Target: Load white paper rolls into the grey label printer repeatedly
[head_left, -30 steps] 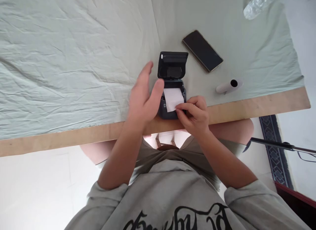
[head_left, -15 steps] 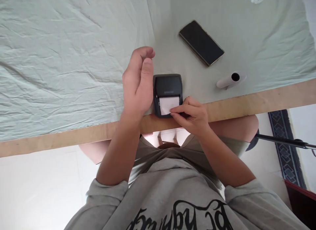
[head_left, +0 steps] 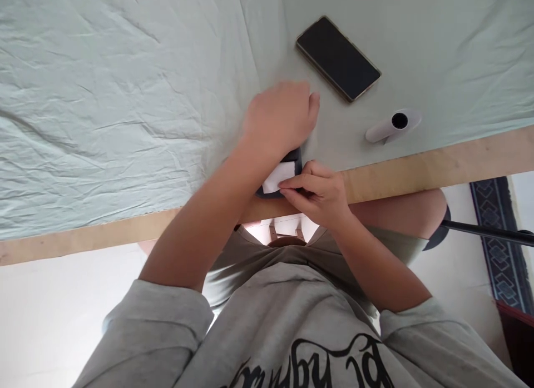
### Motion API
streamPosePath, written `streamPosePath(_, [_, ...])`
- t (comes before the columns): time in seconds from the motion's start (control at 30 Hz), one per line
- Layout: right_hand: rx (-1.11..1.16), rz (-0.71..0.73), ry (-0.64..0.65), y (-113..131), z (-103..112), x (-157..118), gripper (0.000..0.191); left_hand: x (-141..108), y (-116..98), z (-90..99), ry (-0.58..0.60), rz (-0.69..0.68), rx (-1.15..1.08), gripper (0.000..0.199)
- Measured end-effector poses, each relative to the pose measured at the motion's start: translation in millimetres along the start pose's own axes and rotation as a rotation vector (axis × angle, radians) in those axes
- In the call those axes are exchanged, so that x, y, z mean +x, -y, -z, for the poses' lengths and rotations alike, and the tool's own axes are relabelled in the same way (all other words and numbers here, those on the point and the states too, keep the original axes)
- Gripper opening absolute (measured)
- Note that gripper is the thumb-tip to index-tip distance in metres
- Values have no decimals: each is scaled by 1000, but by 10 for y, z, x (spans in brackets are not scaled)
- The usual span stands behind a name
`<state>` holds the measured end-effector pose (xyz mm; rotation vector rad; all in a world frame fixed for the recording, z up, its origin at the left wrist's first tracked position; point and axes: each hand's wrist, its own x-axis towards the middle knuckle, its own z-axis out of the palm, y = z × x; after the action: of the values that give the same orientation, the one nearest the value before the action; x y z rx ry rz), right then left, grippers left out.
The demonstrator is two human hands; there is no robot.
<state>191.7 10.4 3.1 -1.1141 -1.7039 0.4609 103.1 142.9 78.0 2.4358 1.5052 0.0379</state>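
Broadly, desk (head_left: 387,168): its bare wooden edge is running across in front of the person's lap.
Cloth (head_left: 108,99): pale green and wrinkled, mostly on the left, it is covering the desk up to that edge.
Shirt (head_left: 258,327): grey with black lettering, it is filling the space nearest the viewer.
Patterned mat (head_left: 503,238): dark blue, it is lying on the pale floor at the right.
Left hand (head_left: 283,113): blurred, it is arching over a black device (head_left: 297,154); the grip is curling downward with its fingertips mostly hiding, so I cannot tell how wide it is or whether it is holding anything.
Phone (head_left: 339,59): dark-screened, it is lying aslant on the cloth, beyond the left hand and to its right.
Right hand (head_left: 321,194): the grip is narrowing to a pinch, thumb and forefinger holding the paper (head_left: 277,178) at its right side.
White tube (head_left: 379,133): it is showing a dark round end and sitting near the desk edge, to the right of both hands.
Black device: it is resting by the desk edge, mostly hiding under the left hand and forearm.
Paper: white, it is lying over the device's near side.
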Motion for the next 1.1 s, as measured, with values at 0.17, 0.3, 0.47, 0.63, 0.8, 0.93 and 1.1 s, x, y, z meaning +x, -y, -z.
streamPosePath(0.17, [-25, 14, 35, 7, 18, 28, 12, -63, -24, -58, 22, -59, 31, 40])
streamPosePath(0.3, [9, -18, 45, 40, 60, 47, 10, -81, -36, -77, 3, -47, 51, 40])
streamPosePath(0.47, [157, -189, 96, 91, 143, 65, 31, -72, -18, -119, -5, -43, 56, 43])
streamPosePath(0.63, [162, -245, 129, 103, 156, 86, 32, -52, 3, -162, -66, -51, -29, 41])
streamPosePath(0.8, [144, -295, 136, 124, 147, 85, 31, -26, 105, -197, -146, -108, -306, 45])
streamPosePath(0.93, [167, -360, 89, 115, 138, 43, 27, 33, 276, -220, -431, -245, -729, 34])
streamPosePath(1.1, [217, -455, -11, 48, 113, -17, 21, -95, 549, -233, -754, -293, -1111, 39])
